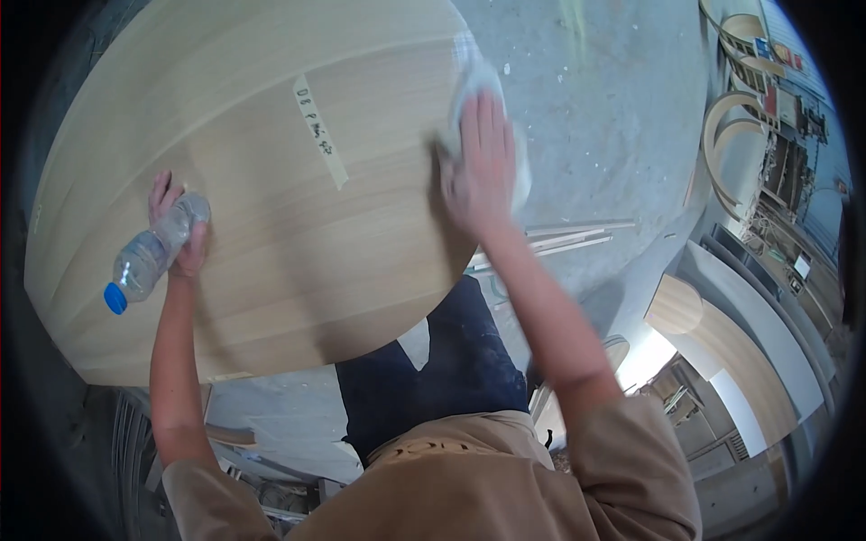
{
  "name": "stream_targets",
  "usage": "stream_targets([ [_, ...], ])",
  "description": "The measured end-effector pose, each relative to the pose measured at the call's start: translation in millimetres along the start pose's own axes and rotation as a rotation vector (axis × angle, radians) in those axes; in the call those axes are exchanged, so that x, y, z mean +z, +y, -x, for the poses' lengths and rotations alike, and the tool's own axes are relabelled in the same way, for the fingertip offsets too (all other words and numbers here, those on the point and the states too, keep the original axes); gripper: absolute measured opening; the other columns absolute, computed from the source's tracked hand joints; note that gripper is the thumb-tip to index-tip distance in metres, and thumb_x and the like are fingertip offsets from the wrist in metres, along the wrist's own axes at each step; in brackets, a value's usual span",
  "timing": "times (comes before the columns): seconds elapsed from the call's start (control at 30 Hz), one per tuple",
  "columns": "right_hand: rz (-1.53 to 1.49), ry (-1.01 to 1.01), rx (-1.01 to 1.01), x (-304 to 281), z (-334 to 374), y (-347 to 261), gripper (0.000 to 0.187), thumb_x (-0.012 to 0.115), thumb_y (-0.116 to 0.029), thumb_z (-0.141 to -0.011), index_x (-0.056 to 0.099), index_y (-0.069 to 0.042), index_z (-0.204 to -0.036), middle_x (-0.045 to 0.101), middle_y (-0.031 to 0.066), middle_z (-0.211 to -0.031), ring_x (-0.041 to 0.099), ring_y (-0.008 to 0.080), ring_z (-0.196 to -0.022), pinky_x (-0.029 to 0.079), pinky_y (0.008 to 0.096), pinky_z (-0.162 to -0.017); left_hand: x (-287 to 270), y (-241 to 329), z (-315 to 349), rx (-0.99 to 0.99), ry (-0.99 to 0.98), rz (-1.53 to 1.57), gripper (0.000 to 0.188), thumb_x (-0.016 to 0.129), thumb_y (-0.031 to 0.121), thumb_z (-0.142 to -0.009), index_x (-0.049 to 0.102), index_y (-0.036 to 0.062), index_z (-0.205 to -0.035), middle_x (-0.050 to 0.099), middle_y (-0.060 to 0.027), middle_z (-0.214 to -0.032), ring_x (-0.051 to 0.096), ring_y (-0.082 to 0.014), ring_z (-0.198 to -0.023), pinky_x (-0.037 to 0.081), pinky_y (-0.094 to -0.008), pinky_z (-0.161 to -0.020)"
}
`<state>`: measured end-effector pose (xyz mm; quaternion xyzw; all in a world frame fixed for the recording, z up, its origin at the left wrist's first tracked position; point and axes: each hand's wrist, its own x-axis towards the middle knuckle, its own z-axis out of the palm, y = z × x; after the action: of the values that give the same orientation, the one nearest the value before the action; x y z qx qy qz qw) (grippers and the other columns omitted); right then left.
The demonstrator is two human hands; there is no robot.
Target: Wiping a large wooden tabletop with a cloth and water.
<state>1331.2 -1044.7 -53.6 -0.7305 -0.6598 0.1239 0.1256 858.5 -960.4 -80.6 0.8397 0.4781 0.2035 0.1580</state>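
A large pale wooden panel [262, 261] with a rounded right end spreads out in front of me. In my left hand [192, 248], above the panel's left part, is a clear plastic bottle [144, 257], tilted with its blue cap toward the lower left. My right hand [487, 162] lies with fingers stretched over a white cloth [520, 185], pressing it against the panel's right edge. The cloth is slightly blurred, and part of it is hidden under the palm. A strip of tape [318, 131] with handwriting sticks to the panel's middle.
Thin wooden strips [577, 236] lie on the grey floor [604, 117] beyond my right forearm. Curved wooden pieces [731, 135] stand at the far right. Nearer on the right lean curved panels [758, 361]. Below the panel are my dark trousers [433, 361].
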Motion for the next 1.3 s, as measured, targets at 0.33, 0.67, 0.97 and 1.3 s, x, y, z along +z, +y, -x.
stream_targets([
  [0.33,-0.079,-0.247,0.093,-18,107,2,0.082,0.07,-0.014,-0.086,0.034,0.013,-0.154,0.035,0.0336,-0.16,0.033,0.0497,-0.15,0.028,0.0547,-0.123,-3,-3,8,-0.034,-0.019,0.024,0.06,0.061,0.047,-0.093,0.055,0.0011,-0.132,0.045,-0.0258,-0.155,0.041,-0.0464,-0.146,0.032,-0.0541,-0.12],
  [0.67,-0.084,-0.041,-0.01,-6,14,8,0.077,0.07,-0.011,-0.086,0.038,0.013,-0.151,0.037,0.0342,-0.158,0.034,0.0472,-0.15,0.028,0.0534,-0.123,-1,-12,15,-0.042,-0.015,0.043,0.071,0.057,0.057,-0.096,0.052,-0.0012,-0.137,0.041,-0.0261,-0.158,0.04,-0.0438,-0.147,0.034,-0.0512,-0.119],
  [0.97,-0.046,-0.076,-0.066,-7,5,25,0.072,0.067,-0.012,-0.088,0.04,0.009,-0.151,0.038,0.0309,-0.16,0.035,0.0492,-0.149,0.033,0.0552,-0.119,1,0,3,-0.038,-0.019,0.045,0.067,0.06,0.055,-0.094,0.057,-0.0007,-0.131,0.045,-0.0267,-0.154,0.041,-0.0454,-0.145,0.032,-0.0537,-0.119],
  [1.3,-0.163,-0.492,-0.165,4,108,-36,0.081,0.067,-0.013,-0.083,0.039,0.0,-0.158,0.036,0.0194,-0.166,0.034,0.0363,-0.154,0.027,0.0524,-0.125,-1,-4,5,0.003,-0.006,0.01,0.072,0.057,0.06,-0.095,0.055,0.0001,-0.136,0.046,-0.0259,-0.154,0.041,-0.0443,-0.146,0.031,-0.0529,-0.121],
])
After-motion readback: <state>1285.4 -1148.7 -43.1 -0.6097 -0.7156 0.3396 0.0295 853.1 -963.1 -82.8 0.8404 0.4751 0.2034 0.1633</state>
